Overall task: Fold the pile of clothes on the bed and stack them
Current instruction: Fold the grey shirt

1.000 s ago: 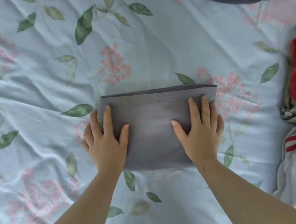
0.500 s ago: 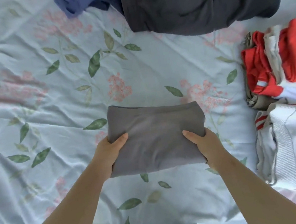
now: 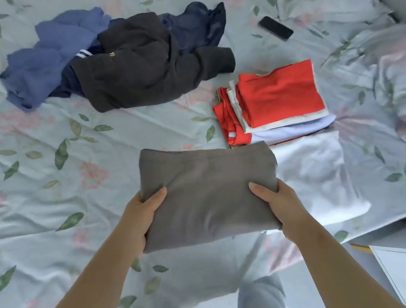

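Clothes lay in three places on the bed (image 3: 42,178): an unfolded pile (image 3: 64,58) far off, a red and white stack (image 3: 280,97) at the right, and a folded grey garment (image 3: 207,192) in the middle, overlapping a white piece (image 3: 315,171). The left hand (image 3: 142,215) and right hand (image 3: 280,200) gripped its sides, thumbs on top, other fingers hidden below. It should probably be kept level and laid squarely on the stack. A yellow mark on the dark garment (image 3: 147,69) was too small to read.

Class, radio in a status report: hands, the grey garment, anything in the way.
Left hand and right hand grip folded grey garment. Held above bed, beside red-topped stack. Path clear.
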The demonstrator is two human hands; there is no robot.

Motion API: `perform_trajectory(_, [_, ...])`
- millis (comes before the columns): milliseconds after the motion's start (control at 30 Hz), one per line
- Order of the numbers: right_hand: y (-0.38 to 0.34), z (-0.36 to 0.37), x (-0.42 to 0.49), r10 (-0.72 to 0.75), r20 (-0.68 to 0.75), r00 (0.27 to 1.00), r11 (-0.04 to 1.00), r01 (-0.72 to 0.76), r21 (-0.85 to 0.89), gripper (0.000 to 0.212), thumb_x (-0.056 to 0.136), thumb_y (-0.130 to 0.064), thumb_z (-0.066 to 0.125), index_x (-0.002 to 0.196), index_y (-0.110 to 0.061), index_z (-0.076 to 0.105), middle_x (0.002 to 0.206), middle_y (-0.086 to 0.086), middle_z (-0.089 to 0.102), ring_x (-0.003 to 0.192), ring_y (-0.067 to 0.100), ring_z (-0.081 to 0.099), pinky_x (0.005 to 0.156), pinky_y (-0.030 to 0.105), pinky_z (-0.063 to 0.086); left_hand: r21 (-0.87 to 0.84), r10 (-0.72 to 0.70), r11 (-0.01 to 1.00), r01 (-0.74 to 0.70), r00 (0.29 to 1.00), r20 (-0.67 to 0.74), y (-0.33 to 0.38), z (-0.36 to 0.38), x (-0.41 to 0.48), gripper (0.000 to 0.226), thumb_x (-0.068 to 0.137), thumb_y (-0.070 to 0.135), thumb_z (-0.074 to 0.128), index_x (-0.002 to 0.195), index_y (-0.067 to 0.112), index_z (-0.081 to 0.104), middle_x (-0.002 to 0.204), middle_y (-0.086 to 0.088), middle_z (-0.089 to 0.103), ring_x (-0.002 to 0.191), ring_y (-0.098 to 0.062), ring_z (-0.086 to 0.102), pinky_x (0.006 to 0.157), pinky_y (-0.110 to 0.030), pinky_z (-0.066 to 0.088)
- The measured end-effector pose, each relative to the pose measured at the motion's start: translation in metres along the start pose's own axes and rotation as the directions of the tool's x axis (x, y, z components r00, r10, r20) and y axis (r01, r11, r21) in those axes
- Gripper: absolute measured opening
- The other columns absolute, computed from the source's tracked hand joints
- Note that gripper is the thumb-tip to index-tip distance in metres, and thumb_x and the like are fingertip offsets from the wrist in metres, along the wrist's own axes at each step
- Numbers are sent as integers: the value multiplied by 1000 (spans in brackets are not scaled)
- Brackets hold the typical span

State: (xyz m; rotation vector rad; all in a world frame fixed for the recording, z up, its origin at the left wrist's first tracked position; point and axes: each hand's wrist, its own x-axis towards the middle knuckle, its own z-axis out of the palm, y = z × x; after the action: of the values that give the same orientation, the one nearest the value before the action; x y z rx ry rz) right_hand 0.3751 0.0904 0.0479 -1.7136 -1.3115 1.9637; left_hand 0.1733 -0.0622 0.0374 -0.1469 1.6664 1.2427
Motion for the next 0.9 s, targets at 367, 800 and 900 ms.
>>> perform_trajectory(367, [-16,-234,92,-25,-88,996,989,12,-145,26,84,-20,69,108,-14,60,95,-2,67,88,18,63,77,33,49,199,26,980,-26,1000,1,-51,247,31,22,93,29,58,113,21,56,112,-9,65,101,-30,62,95,-47,48])
perform_trajectory(800, [34,-237,153,-485,77,871,235,215,-948,55,91,-37,49,143,-26,37,148,11,39,134,36,38,104,54,32,966,578,210,-148,816,-1,-102,324,60,53,92,29,42,144,22,31,145,-10,42,133,-34,39,105,-51,35])
perform_trajectory(900, [52,-226,167,-382,157,911,124,219,-968,54,88,-50,33,138,-29,39,143,12,47,129,40,44,100,58,37,953,459,-118,-279,836,302,-125,330,78,58,89,52,32,141,26,32,143,-9,46,131,-35,43,109,-53,30])
